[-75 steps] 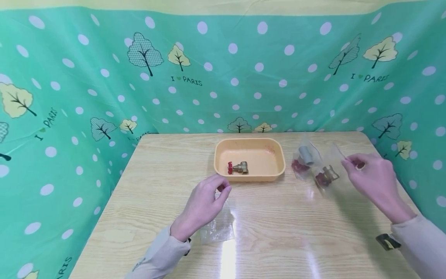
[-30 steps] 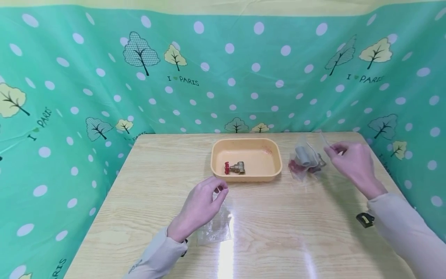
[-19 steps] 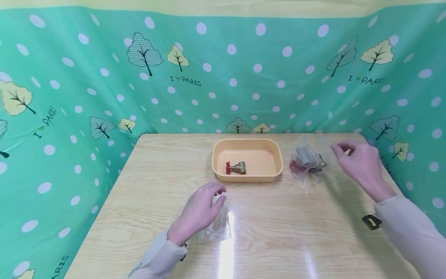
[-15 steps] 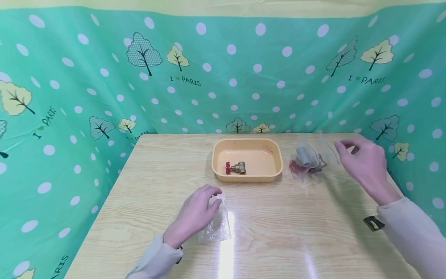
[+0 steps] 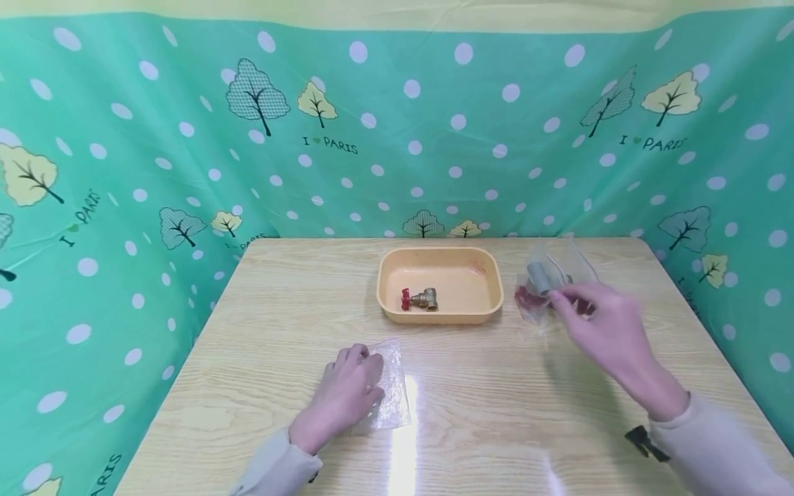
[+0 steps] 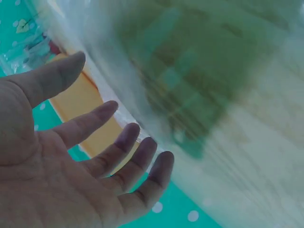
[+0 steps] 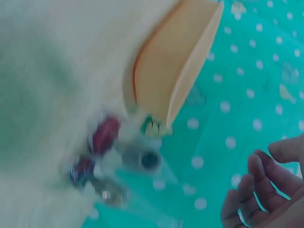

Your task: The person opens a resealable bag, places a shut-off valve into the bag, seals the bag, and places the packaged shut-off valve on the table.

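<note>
My left hand (image 5: pixel 344 396) lies over a flat clear plastic bag (image 5: pixel 393 386) on the table, its fingers loosely bent. In the left wrist view, its fingers (image 6: pixel 128 137) are spread and hold nothing. My right hand (image 5: pixel 611 331) hovers over two clear bags at the right, partly covering one. In the nearer-left bag are a grey pipe-like piece (image 5: pixel 537 277) and a red part (image 5: pixel 528 299); the other bag holds a brass valve (image 7: pixel 111 192) with a dark red handle. The right wrist view shows the right fingers (image 7: pixel 256 166) bent, with nothing in them and apart from the bags.
A shallow tan plastic tray (image 5: pixel 440 318) stands at the back middle of the wooden table (image 5: pixel 279 331). Inside it lies a brass gate valve (image 5: pixel 426 298) with a red handwheel. A green dotted cloth (image 5: pixel 347 138) encloses the table behind and at both sides.
The right hand set the bagged valve down beside the other bag, let go of its top edge, and moved left and nearer. The left hand lowered onto the flat bag.
</note>
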Available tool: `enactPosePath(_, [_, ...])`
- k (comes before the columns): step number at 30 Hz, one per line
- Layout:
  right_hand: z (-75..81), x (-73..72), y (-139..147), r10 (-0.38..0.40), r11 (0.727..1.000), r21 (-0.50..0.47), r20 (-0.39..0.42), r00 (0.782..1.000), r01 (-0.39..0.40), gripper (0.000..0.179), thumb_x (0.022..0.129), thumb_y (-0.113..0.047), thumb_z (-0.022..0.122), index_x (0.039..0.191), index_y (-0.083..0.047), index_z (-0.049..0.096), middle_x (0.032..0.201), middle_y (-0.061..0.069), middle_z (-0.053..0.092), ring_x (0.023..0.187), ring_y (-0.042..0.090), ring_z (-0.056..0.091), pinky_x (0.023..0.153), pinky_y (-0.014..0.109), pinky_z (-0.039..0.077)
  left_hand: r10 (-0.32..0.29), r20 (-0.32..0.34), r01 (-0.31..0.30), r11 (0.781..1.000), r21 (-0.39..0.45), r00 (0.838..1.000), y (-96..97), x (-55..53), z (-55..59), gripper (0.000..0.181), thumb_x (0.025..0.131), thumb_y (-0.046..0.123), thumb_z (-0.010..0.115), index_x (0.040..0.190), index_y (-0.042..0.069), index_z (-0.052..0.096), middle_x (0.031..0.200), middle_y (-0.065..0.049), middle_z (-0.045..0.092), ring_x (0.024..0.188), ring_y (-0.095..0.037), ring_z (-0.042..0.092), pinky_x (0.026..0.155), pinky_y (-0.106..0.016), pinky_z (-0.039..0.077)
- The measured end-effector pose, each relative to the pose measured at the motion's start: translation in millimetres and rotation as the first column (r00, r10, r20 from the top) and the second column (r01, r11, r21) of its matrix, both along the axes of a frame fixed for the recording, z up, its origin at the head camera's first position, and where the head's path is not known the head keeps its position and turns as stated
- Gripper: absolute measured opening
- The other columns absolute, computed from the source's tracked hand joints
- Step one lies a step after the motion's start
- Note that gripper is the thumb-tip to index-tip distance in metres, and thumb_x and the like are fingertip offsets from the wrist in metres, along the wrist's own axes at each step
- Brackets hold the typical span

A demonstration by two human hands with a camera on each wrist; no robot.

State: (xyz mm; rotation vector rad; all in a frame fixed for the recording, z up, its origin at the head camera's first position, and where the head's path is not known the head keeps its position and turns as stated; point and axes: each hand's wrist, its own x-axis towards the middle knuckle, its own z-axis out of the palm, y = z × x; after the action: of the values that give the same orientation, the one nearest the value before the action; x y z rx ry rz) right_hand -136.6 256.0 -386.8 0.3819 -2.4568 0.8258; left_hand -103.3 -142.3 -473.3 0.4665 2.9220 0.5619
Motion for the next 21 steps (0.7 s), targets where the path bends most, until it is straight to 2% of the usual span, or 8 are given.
enactPosePath(4, [-12.7, 12.3, -19.6, 0.047, 0.998, 0.033, 0.119, 0.992, -0.051, 0.006, 0.091, -0.004, 0.079, 0.097, -0.003, 0.081, 0.079, 0.0, 0.07, 0.068, 0.014, 0.057, 0.056, 0.025, 0.049, -0.021, 0.014, 0.022, 0.999, -0.044, 1.0, 5.5, 1.0, -4.4, 0.056, 0.089, 0.029, 0.084, 0.137, 0.009, 0.064, 0.142, -0.021, 0.052, 0.131, -0.043, 0.048, 0.101, -0.064, 0.047])
enactPosePath(6, [-20.5, 17.1, -28.0, 0.069, 0.996, 0.053, 0.161, 0.984, -0.078, 0.006, 0.091, -0.005, 0.08, 0.097, -0.006, 0.081, 0.08, -0.004, 0.07, 0.069, 0.012, 0.056, 0.058, 0.027, 0.05, -0.036, 0.017, 0.037, 0.998, -0.049, 0.999, 9.4, 1.7, -5.9, 0.059, 0.089, 0.031, 0.083, 0.14, 0.008, 0.062, 0.144, -0.022, 0.05, 0.133, -0.044, 0.047, 0.103, -0.065, 0.046])
enactPosePath(13, [-42.3, 25.6, -48.1, 0.126, 0.981, 0.098, 0.346, 0.93, -0.169, 0.006, 0.095, -0.012, 0.078, 0.091, -0.015, 0.081, 0.078, -0.014, 0.065, 0.068, 0.006, 0.052, 0.058, 0.026, 0.047, -0.104, 0.034, 0.104, 0.994, -0.024, 0.994, 22.9, 5.9, -5.3, 0.063, 0.093, 0.037, 0.077, 0.145, 0.006, 0.058, 0.149, -0.021, 0.047, 0.138, -0.044, 0.042, 0.107, -0.066, 0.042])
enactPosePath(21, [-48.2, 28.1, -51.1, 0.142, 0.967, 0.134, 0.418, 0.897, -0.215, 0.006, 0.094, -0.014, 0.078, 0.089, -0.017, 0.08, 0.077, -0.015, 0.063, 0.067, 0.003, 0.052, 0.058, 0.026, 0.047, -0.114, 0.061, 0.118, 0.99, -0.071, 0.992, 28.0, 14.6, 5.6, 0.066, 0.093, 0.041, 0.078, 0.147, 0.01, 0.057, 0.151, -0.02, 0.046, 0.138, -0.042, 0.042, 0.106, -0.066, 0.042])
